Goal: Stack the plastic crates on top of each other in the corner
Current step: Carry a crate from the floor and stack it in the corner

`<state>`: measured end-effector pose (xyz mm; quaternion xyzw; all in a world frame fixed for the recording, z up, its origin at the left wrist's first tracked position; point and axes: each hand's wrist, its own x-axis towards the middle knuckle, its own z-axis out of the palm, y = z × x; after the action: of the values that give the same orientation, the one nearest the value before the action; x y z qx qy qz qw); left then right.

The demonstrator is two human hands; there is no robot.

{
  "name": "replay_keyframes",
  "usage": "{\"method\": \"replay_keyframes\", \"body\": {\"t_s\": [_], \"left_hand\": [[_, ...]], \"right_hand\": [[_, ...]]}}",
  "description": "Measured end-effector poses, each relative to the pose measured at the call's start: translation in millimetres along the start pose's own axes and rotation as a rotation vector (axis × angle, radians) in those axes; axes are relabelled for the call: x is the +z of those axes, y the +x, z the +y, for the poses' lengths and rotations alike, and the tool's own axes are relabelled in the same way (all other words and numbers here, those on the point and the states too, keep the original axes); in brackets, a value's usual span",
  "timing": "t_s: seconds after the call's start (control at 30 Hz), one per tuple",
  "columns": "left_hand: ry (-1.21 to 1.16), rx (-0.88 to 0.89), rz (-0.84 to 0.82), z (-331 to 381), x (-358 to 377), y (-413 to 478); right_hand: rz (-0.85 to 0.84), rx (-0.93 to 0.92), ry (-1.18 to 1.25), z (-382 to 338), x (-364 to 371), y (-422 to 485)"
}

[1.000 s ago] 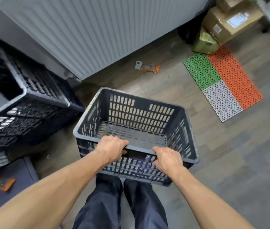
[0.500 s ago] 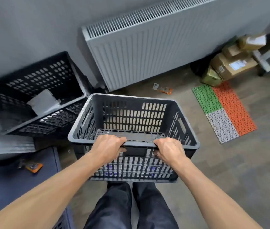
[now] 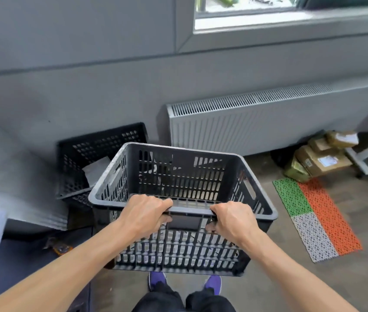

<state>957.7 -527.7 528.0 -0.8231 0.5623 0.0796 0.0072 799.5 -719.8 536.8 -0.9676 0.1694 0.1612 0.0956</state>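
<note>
Black crate (image 3: pixel 93 152): stands in the corner, against the wall. Left hand (image 3: pixel 142 213): fingers (image 3: pixel 159 202) curled tight over the near rim of the grey crate (image 3: pixel 185 174), held above the floor. Right hand (image 3: pixel 234 218): same grip, same rim.

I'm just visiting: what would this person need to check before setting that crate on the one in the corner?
1. Grip: left hand and right hand both curl over the near rim of the grey crate: ok.
2. The grey crate is held clear of the floor: ok.
3. The black crate in the corner is ready to receive: a pale sheet lies inside it: not ok.
4. The black crate sits flat: cannot tell.
5. Footing: purple shoes on bare floor: ok.
</note>
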Motion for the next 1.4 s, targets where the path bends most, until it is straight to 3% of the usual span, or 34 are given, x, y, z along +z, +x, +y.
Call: {"method": "replay_keyframes", "body": {"t_s": [0.4, 0.6, 0.8, 1.03, 1.4], "left_hand": [[0.085, -0.158, 0.190, -69.7, -50.0, -63.2], [0.152, -0.232, 0.347, -108.7, -55.1, -80.8], [0.154, -0.309, 0.401, -149.8, -51.4, -83.0], [0.125, -0.381, 0.470, -193.1, -38.7, -54.6], [0.168, -0.476, 0.367, -248.0, -23.7, -23.0]], "right_hand": [[0.277, -0.215, -0.116, -83.2, -51.2, 33.6], [0.386, -0.295, -0.140, -117.0, -71.5, 66.9], [0.489, -0.384, -0.175, -140.4, -76.2, 114.7], [0.513, -0.476, -0.218, -150.4, -79.3, 192.6], [0.456, -0.508, -0.179, -168.6, -67.3, 277.3]]}}
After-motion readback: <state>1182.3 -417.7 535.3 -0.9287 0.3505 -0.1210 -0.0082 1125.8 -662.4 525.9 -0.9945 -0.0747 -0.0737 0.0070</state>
